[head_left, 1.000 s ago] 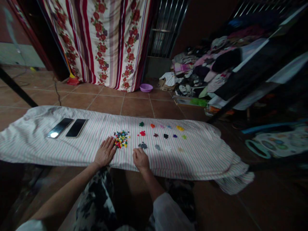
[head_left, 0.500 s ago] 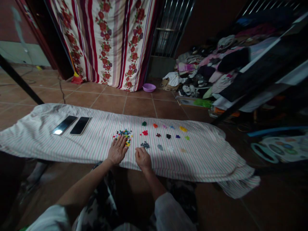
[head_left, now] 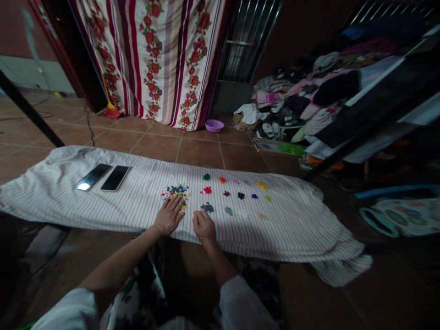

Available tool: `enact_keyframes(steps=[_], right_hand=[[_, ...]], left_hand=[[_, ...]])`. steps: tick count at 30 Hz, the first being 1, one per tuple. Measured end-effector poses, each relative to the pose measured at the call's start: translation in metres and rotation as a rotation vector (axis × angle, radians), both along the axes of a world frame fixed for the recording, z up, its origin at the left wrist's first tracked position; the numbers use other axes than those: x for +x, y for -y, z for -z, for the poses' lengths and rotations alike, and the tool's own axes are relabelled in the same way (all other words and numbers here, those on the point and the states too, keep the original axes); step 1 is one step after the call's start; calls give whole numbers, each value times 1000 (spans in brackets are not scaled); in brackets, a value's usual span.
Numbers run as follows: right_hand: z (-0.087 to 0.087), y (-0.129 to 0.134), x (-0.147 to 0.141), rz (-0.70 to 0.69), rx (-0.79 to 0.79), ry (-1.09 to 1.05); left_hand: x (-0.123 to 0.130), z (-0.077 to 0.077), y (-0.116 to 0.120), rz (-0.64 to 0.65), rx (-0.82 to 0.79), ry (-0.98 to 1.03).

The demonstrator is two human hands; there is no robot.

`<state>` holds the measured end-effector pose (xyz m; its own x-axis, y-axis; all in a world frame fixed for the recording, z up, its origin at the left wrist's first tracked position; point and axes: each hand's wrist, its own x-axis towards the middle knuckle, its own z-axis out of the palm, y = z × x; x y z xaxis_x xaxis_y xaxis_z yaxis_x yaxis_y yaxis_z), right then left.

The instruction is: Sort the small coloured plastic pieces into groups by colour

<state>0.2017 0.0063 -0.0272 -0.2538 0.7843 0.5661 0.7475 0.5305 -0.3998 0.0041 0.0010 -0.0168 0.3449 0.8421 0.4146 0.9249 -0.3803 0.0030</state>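
On a striped cloth [head_left: 137, 208], my left hand [head_left: 169, 215] lies flat with its fingers stretched over the near part of a mixed pile of small coloured pieces [head_left: 178, 189]. My right hand [head_left: 204, 225] rests closed on the cloth just below a dark grey pile [head_left: 207, 207]; whatever its fingers hold, if anything, is hidden. Small single-colour piles stand in rows to the right, among them green [head_left: 206, 176], red [head_left: 207, 189], orange [head_left: 222, 179], black [head_left: 241, 195], yellow [head_left: 262, 184], lime [head_left: 267, 198] and light grey [head_left: 228, 211].
Two phones [head_left: 93, 177] [head_left: 116, 178] lie at the cloth's left. Beyond it are a floral curtain [head_left: 168, 59], a purple basin [head_left: 214, 125] and a red broom [head_left: 112, 111] on the tiled floor. Clothes [head_left: 295, 105] are heaped at the back right.
My left hand has shifted very slightly right over the near part of the mixed pile. The whole view has moved a little. My right hand keeps its closed pose.
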Motion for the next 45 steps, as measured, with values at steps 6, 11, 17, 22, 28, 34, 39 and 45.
enact_keyframes(steps=[6, 11, 17, 22, 28, 34, 39, 45], right_hand=[[1, 0, 0, 4, 15, 0], [0, 1, 0, 13, 1, 7], [-2, 1, 0, 11, -35, 33], [-3, 1, -1, 30, -80, 52], [-2, 1, -1, 28, -64, 51], [-1, 1, -1, 11, -40, 32], [-2, 1, -1, 18, -71, 38], [-3, 1, -1, 22, -63, 40]], left_hand=[[-35, 0, 4, 30, 13, -15], [-44, 0, -1, -34, -10, 8], [-34, -10, -20, -64, -87, 35], [-36, -16, -29, -107, -128, 50], [-51, -14, -17, -51, -119, 59], [-56, -14, -9, -8, -108, 63], [-59, -13, -6, 35, -108, 84], [-61, -1, -9, -129, -33, 227]])
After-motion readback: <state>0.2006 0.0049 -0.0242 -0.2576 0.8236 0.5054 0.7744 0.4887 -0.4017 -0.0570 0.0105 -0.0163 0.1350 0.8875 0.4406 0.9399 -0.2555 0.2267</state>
